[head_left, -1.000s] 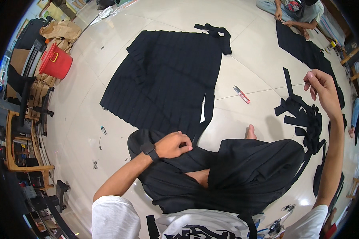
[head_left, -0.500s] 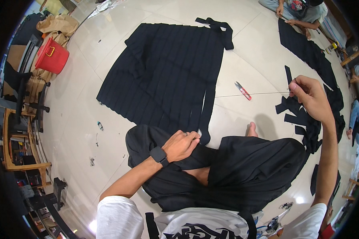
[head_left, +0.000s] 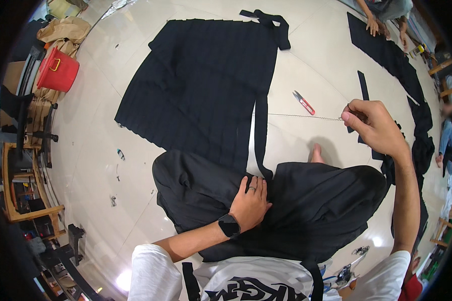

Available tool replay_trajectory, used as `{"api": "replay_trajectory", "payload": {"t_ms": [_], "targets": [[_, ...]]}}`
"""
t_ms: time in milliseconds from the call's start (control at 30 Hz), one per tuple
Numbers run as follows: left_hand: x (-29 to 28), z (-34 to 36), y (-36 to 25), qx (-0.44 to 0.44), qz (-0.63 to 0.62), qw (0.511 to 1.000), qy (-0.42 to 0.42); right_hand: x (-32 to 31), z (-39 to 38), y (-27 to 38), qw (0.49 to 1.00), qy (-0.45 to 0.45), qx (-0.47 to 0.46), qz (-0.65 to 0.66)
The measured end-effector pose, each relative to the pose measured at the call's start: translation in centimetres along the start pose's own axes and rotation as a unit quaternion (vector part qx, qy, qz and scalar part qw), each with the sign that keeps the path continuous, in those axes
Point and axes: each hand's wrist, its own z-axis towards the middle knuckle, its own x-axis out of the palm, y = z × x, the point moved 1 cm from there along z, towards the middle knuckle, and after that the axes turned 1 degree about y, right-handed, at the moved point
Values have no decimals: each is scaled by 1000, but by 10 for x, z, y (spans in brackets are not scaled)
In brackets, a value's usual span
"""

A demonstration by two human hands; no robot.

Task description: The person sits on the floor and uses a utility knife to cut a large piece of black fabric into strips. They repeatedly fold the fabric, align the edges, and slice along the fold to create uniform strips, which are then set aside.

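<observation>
My right hand [head_left: 374, 123] is raised to the right, thumb and fingers pinched on a thin thread [head_left: 301, 116]. The thread runs taut leftward to the black strip [head_left: 260, 133] at the cloth's right edge, and looks twisted near my fingers. Whether a needle is in the pinch is too small to tell. My left hand [head_left: 251, 203], with a ring and a dark wrist watch, rests palm down on my black-clad lap, fingers slightly apart, just below the strip's near end. A large black cloth of overlapping bands [head_left: 201, 85] lies on the floor ahead of me.
Red-handled thread snips [head_left: 304, 103] lie under the thread. More black banded cloth [head_left: 386, 55] spreads along the right, with a co-worker's hand [head_left: 371, 25] on its far end. At left are a red bucket [head_left: 59, 70], a wooden frame [head_left: 7, 180] and a small bottle [head_left: 120, 154].
My right hand has moved left and slightly down with the thread. My left hand has shifted from the cloth's near edge down and right onto my lap. The co-worker's hand now spreads over the cloth.
</observation>
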Motion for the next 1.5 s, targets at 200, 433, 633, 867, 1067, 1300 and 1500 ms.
{"api": "replay_trajectory", "payload": {"t_ms": [200,433,633,867,1067,1300,1500], "targets": [[3,-3,-8,-18,-21,1000,-11,7,-1,5,1000,7,-20,-9],[3,4,1,5,-95,995,26,20,-10,-2,994,5,-106,17],[-26,33,23,-184,-693,692,79,84,-48,27,975,29,-219,-9],[-32,66,14,-243,-917,302,96,154,-92,68,886,44,-333,-321],[-14,69,64,-254,-934,246,58,116,-98,91,905,141,-373,-151],[12,83,176,-319,-582,730,-165,70,55,0,952,-136,-20,272],[14,141,156,-270,-288,906,-154,182,141,-145,972,-155,113,-138]]}}
